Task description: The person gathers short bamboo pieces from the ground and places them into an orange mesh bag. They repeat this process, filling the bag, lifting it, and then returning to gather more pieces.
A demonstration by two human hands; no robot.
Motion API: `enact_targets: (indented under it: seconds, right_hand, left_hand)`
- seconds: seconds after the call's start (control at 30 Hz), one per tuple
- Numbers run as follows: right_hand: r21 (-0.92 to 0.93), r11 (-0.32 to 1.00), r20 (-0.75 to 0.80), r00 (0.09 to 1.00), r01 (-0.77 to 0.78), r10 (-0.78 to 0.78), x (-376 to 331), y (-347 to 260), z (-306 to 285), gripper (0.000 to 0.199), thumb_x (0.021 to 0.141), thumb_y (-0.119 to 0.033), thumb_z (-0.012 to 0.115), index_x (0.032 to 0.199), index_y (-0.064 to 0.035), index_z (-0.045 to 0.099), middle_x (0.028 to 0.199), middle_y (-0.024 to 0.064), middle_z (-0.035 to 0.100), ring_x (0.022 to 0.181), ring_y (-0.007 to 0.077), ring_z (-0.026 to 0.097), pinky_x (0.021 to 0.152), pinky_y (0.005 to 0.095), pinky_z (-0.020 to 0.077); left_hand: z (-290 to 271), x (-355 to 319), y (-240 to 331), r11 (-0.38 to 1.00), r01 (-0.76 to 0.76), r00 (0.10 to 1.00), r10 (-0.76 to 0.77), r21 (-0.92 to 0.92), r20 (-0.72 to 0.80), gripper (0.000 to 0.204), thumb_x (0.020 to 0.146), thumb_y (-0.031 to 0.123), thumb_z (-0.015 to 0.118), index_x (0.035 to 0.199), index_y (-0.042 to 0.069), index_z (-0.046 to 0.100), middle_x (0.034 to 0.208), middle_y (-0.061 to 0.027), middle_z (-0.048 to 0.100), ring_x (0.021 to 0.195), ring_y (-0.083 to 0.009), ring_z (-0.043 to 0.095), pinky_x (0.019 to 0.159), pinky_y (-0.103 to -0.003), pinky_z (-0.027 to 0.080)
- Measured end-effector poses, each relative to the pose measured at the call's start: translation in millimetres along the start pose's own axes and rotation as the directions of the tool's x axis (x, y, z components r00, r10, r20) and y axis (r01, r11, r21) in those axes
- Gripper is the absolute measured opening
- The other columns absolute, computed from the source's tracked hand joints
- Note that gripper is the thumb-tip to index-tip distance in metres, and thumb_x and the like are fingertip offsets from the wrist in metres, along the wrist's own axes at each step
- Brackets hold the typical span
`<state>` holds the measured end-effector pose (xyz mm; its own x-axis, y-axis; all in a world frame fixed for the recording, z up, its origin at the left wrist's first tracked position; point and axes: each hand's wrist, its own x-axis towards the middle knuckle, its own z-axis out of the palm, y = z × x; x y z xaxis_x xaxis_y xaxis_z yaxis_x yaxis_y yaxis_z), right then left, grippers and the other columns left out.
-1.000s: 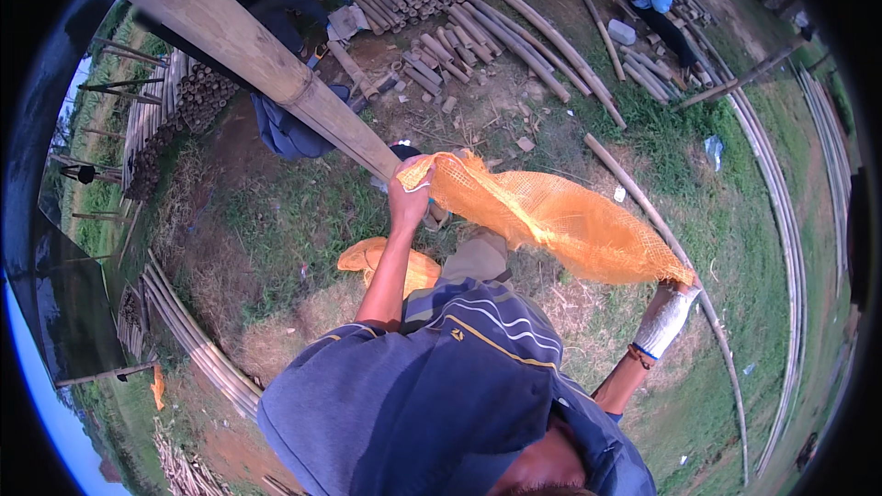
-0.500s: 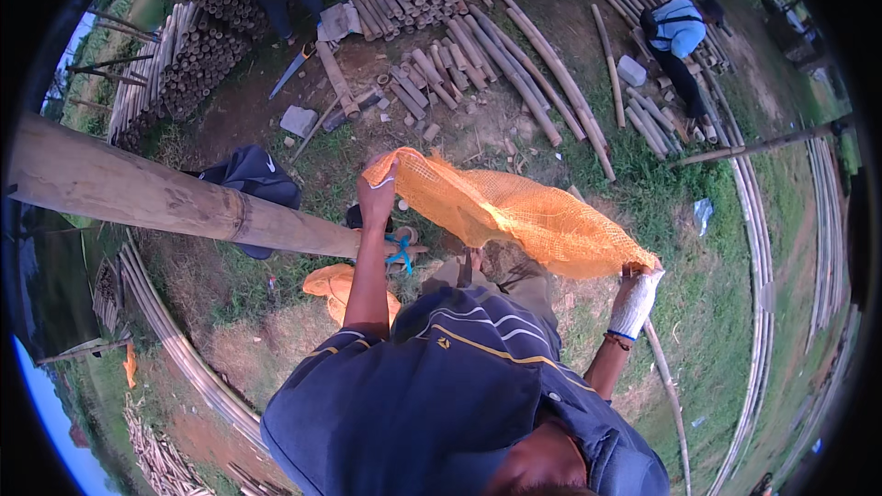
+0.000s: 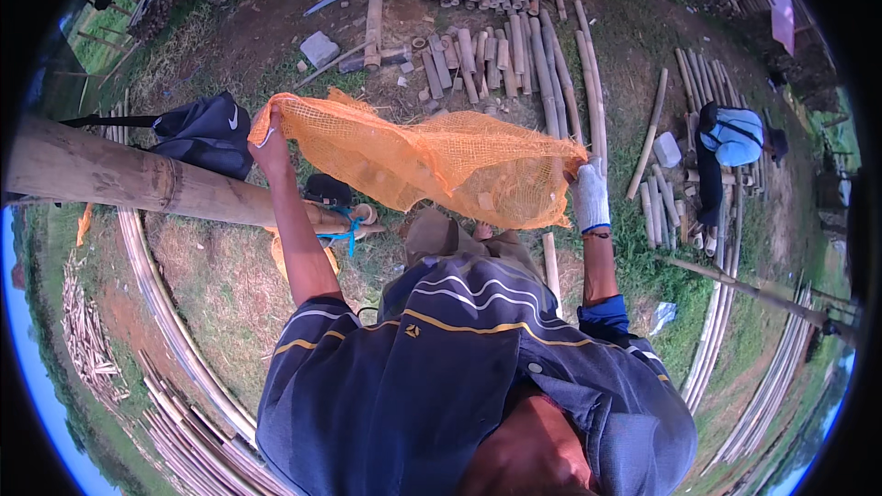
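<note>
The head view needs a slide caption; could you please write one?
Bare left hand and white-gloved right hand hold an orange mesh sack, cut bamboo poles lying beyond.

Dressed in a dark navy shirt (image 3: 395, 404) with a striped chest.
Shows wavy white lines (image 3: 496, 297) above a yellow stripe (image 3: 487, 327), a small yellow emblem (image 3: 412, 331) and a pale button (image 3: 535, 368); repeats both stripe colours on the left sleeve (image 3: 320, 323). Wears a blue cuff (image 3: 604, 314), a white knitted glove (image 3: 592, 207) on the right hand (image 3: 590, 195) (blue-hemmed, with a dark bracelet (image 3: 597, 236) beside it), and grey-brown trousers (image 3: 434, 233).
</note>
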<state>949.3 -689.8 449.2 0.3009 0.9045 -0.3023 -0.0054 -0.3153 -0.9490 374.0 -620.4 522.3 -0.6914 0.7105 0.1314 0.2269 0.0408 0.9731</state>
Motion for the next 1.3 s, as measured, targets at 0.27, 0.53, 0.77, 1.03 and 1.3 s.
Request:
enact_targets:
  seconds: [0.27, 0.53, 0.77, 1.03, 1.3]
  right_hand:
    - [0.009, 0.989, 0.3, 0.944, -0.146, 0.136, 163.1, 5.9, 63.2, 0.034, 0.101, -0.017, 0.05, 0.132, -0.0088, 0.059, 0.126, 0.0064, 0.061, 0.113, 0.0188, 0.061, 0.092, 0.0337, 0.0571]
    - [-0.281, 0.944, 0.599, 0.8, 0.176, 0.029, 363.4, 104.9, 168.2, 0.041, 0.094, -0.024, 0.074, 0.126, -0.0041, 0.058, 0.116, 0.0156, 0.066, 0.101, 0.033, 0.068, 0.081, 0.0411, 0.0586]
    - [-0.35, 0.171, 0.933, 0.358, 0.921, -0.018, 377.2, 41.8, 381.3, 0.051, 0.087, -0.024, 0.085, 0.123, -0.0001, 0.059, 0.115, 0.0225, 0.068, 0.107, 0.0429, 0.068, 0.09, 0.0493, 0.0563]
    - [0.106, 0.983, 0.904, 0.426, -0.152, -0.031, 461.2, -110.7, 566.5, 0.03, 0.108, -0.015, 0.053, 0.135, -0.0018, 0.055, 0.136, 0.0112, 0.06, 0.125, 0.029, 0.061, 0.103, 0.0416, 0.0568]
    - [0.372, 0.913, 0.898, 0.313, -0.169, -0.308, 363.2, -231.5, 552.5, 0.031, 0.113, -0.03, 0.044, 0.128, -0.0082, 0.061, 0.116, 0.0075, 0.066, 0.103, 0.0227, 0.065, 0.087, 0.0391, 0.0545]
  left_hand:
    - [-6.6, -5.7, -67.2, 0.951, 0.014, 0.993, 0.024, 0.309, -0.119, 0.036, 0.101, 0.029, 0.074, 0.121, -0.001, 0.075, 0.115, -0.0108, 0.078, 0.105, -0.0202, 0.072, 0.095, -0.036, 0.055]
    - [-8.6, 27.4, -192.2, 0.818, 0.146, 0.986, -0.169, 0.556, -0.01, 0.038, 0.099, 0.041, 0.074, 0.12, 0.009, 0.079, 0.104, -0.0102, 0.081, 0.1, -0.0221, 0.076, 0.09, -0.038, 0.056]
    - [7.4, 104.6, -212.5, 0.867, 0.436, 0.9, -0.416, 0.241, -0.132, 0.036, 0.102, 0.032, 0.069, 0.127, 0.008, 0.075, 0.105, -0.01, 0.079, 0.092, -0.0233, 0.076, 0.073, -0.033, 0.058]
    - [6.0, 247.0, -87.3, 0.814, -0.269, 0.89, 0.414, 0.514, -0.19, 0.028, 0.1, 0.016, 0.063, 0.121, 0.0, 0.071, 0.109, -0.0187, 0.079, 0.108, -0.0319, 0.075, 0.088, -0.041, 0.057]
    - [38.0, 138.4, 58.7, 0.621, -0.557, 0.531, 0.777, 0.552, -0.339, 0.031, 0.098, 0.013, 0.066, 0.125, -0.002, 0.068, 0.131, -0.0186, 0.069, 0.125, -0.0322, 0.064, 0.105, -0.042, 0.048]
